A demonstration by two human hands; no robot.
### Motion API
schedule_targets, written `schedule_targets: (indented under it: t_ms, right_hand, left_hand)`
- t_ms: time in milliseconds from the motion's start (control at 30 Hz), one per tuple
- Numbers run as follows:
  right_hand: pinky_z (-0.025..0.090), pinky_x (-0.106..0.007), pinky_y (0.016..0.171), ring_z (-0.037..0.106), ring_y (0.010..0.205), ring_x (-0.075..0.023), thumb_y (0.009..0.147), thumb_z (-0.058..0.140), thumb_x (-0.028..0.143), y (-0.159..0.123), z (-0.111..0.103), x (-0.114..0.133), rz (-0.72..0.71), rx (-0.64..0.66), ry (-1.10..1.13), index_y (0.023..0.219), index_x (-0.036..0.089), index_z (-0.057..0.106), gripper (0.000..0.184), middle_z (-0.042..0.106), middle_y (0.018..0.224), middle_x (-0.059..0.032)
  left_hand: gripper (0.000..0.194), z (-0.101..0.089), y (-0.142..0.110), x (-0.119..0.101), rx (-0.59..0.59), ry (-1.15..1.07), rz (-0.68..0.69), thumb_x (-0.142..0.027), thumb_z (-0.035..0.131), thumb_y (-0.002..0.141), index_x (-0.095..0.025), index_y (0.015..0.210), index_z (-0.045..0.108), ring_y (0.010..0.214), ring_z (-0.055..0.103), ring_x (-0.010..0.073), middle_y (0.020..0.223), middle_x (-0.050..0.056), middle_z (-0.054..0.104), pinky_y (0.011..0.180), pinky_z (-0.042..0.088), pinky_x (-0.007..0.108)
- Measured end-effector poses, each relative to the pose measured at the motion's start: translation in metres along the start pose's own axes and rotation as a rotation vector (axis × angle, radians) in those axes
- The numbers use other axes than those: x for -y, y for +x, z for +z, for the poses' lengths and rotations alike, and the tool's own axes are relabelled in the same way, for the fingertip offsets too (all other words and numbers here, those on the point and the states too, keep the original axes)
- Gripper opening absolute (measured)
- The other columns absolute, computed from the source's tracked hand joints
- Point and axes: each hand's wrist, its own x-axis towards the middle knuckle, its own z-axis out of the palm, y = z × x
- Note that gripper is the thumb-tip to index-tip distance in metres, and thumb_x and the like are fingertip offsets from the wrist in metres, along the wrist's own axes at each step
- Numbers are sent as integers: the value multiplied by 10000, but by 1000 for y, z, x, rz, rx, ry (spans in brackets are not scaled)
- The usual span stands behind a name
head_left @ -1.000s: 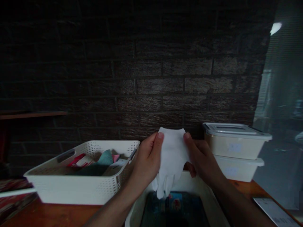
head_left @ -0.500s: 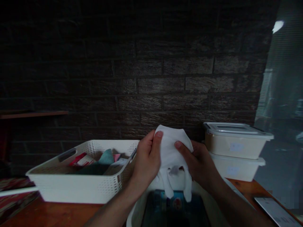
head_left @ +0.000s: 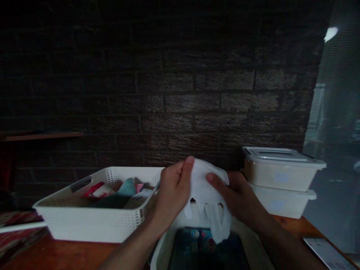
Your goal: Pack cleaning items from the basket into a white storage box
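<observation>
A white cloth glove [head_left: 206,187] hangs between my hands, its fingers dangling downward. My left hand [head_left: 176,183] pinches the cuff side at the left, thumb on top. At the right, my right hand [head_left: 232,191] grips the fabric with its thumb laid over the glove. Whether one glove or two layers are held, I cannot tell. Below the glove stands a pale bin [head_left: 161,251] holding a dark package [head_left: 185,247] with a blue printed label. The far fingers of both hands are partly hidden.
A white perforated basket [head_left: 84,225] with a red packet and a teal cloth [head_left: 126,189] stands left. Two stacked lidded boxes [head_left: 281,176] are at the right, near a phone-like flat object [head_left: 326,251]. Behind rises a dark brick wall [head_left: 180,105].
My right thumb has moved inward over the glove and the cuff has slanted down to the right. The glove's fingers have spread and swung rightward. My left hand keeps its hold.
</observation>
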Motion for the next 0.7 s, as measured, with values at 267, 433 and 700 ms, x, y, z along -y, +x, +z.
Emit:
schedule_targets:
  t_ms: [267,433,700]
  right_hand:
    - [370,-200,470,517,537,-105,926,578,610,1,-11,5,39,-22,-54,755,125,659,521,625,645,-29]
    - [337,-175,449,459,518,-75,906,602,620,-3,-2,4,29,-19,-42,714,124,643,533,591,629,-6]
    - [278,-187,348,449,409,-86,899,507,725,-5,8,-1,55,-131,-132,619,162,566,631,541,505,1]
  left_hand:
    - [538,-11,8,-6,-44,-86,-28,-564,507,958,-166,600,557,485,446,103,541,4,540,442,320,221]
    - [534,-5,6,-5,79,-173,-88,-593,560,918,-154,614,575,491,449,98,551,1,544,441,303,210]
    - [430,10,0,-2,173,-433,-240,-577,660,858,-152,789,649,519,514,107,629,-6,611,464,380,202]
